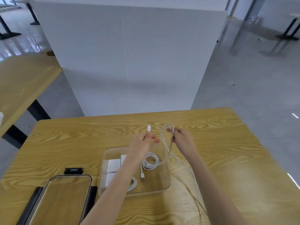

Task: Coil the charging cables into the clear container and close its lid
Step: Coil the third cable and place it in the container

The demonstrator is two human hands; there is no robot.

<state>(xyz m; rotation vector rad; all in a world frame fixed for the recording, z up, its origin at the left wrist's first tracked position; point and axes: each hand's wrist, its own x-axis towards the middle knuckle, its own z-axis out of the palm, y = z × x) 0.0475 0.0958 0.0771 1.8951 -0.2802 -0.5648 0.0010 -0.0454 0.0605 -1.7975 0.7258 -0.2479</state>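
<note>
My left hand [144,140] pinches the plug end of a white charging cable [181,163], its connector pointing up above the table. A loop of the same cable is held in my right hand [181,137], and the rest trails down over the table toward the near edge. Both hands hover just beyond the clear container [167,176], which sits open. Inside lie a coiled white cable [151,161], another partly hidden under my left forearm, and white charger blocks [113,164]. The clear lid [63,197] with black latches lies to the container's left.
The wooden table [227,151] stretches right and back of the container. A white partition wall [129,62] stands behind the table's far edge. Another wooden table [21,85] is off to the left.
</note>
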